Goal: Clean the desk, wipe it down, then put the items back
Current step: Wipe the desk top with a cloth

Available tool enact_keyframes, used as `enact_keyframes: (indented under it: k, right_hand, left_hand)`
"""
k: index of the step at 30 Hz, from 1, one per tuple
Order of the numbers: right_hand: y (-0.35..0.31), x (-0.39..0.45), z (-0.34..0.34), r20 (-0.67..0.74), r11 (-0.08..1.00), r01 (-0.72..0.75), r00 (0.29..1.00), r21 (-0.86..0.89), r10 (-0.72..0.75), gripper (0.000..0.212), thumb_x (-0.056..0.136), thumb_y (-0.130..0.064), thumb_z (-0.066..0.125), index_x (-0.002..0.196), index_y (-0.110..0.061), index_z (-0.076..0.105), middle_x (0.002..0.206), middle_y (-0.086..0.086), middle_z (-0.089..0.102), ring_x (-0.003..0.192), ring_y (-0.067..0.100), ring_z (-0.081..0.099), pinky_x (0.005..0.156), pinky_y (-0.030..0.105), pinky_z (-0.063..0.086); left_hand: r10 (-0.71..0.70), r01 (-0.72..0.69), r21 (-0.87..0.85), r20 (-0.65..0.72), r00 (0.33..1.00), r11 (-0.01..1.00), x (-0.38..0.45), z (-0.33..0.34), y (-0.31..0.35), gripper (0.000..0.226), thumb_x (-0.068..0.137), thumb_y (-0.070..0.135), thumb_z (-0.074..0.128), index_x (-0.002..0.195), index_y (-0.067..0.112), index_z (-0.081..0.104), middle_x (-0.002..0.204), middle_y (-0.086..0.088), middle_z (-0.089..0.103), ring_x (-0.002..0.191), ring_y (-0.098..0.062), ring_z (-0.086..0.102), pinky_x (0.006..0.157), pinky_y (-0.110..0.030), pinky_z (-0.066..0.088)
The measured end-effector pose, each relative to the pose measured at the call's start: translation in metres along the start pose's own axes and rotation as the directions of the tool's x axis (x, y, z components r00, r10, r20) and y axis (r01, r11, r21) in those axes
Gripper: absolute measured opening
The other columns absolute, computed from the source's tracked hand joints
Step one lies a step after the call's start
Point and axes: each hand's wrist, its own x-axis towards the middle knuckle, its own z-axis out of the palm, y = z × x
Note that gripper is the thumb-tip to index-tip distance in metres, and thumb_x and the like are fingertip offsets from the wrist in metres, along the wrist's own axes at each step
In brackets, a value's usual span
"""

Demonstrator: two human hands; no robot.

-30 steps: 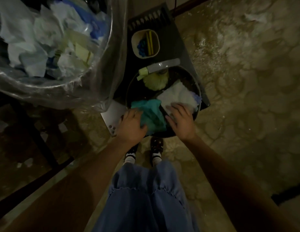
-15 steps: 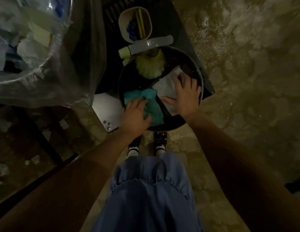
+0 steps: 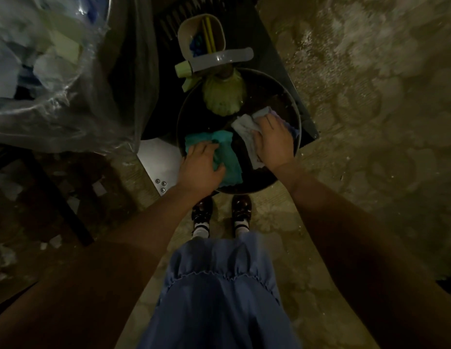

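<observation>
Down on the floor, seen from the head camera, a round dark basin (image 3: 298, 127) sits in front of the person's shoes. Two cloths are draped over its near rim. The left hand (image 3: 201, 167) lies on the teal cloth (image 3: 225, 157), fingers curled into the fabric and gripping it at the rim. The right hand (image 3: 273, 142) covers the white cloth (image 3: 245, 127), fingers bent down over it and holding it; a purple edge of cloth shows just beyond the knuckles. Inside the basin, at the far side, sits a pale green mop-like head (image 3: 223, 96). A spray bottle (image 3: 216, 61) lies across the far rim, and behind it stands a cup (image 3: 220, 34) with yellow pencils. A clear bag (image 3: 55, 71) stuffed with paper fills the upper left.

By my reading, the step in hand is fetching the wiping cloths, so the desk wipe itself is not yet begun. The next move calls for lifting one or both cloths clear of the rim without dragging the basin or knocking the spray bottle off. Whether the cloths are wet cannot be told in this dim light.
</observation>
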Motion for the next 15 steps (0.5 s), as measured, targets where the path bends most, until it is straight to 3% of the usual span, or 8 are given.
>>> enact_keyframes:
  k: [2,6,12,15]
  right_hand:
    - [-0.005,-0.007,-0.015,0.015,0.999,-0.009,1.0,0.045,0.009,0.038,0.086,-0.022,0.04,0.1,0.004,0.064,0.092,0.023,0.063,0.086,0.038,0.064,0.075,0.042,0.053]
    - [-0.021,-0.027,-0.056,-0.028,0.991,0.034,0.999,0.13,-0.03,0.034,0.088,-0.019,0.043,0.102,0.003,0.064,0.092,0.02,0.063,0.082,0.035,0.063,0.068,0.038,0.054]
    - [-0.081,-0.035,-0.148,-0.1,0.975,0.087,0.993,0.204,-0.068,0.035,0.09,-0.023,0.043,0.105,0.002,0.063,0.096,0.017,0.062,0.09,0.024,0.057,0.076,0.028,0.044]
    - [-0.134,-0.026,-0.191,-0.114,0.952,0.148,0.986,0.266,-0.121,0.039,0.09,-0.027,0.041,0.108,0.002,0.062,0.1,0.017,0.061,0.094,0.016,0.049,0.08,0.024,0.04]
  left_hand:
    - [0.013,-0.013,0.0,-0.022,1.0,1.0,-0.004,-0.005,0.003,0.056,0.089,0.032,0.048,0.139,0.009,0.04,0.14,-0.012,0.042,0.13,-0.027,0.033,0.106,-0.036,0.031]
    - [0.036,-0.037,-0.017,-0.073,0.997,0.999,-0.021,-0.031,0.02,0.052,0.09,0.021,0.056,0.138,0.007,0.042,0.14,-0.013,0.043,0.13,-0.027,0.034,0.106,-0.035,0.031]
    - [0.007,-0.013,-0.033,-0.154,0.988,0.999,-0.08,-0.111,0.055,0.069,0.078,0.042,0.04,0.137,0.006,0.044,0.141,-0.014,0.042,0.131,-0.028,0.034,0.108,-0.036,0.029]
    - [-0.018,0.006,-0.049,-0.252,0.968,0.999,-0.12,-0.154,0.058,0.058,0.088,0.036,0.048,0.137,0.007,0.044,0.139,-0.015,0.044,0.13,-0.029,0.035,0.106,-0.038,0.031]
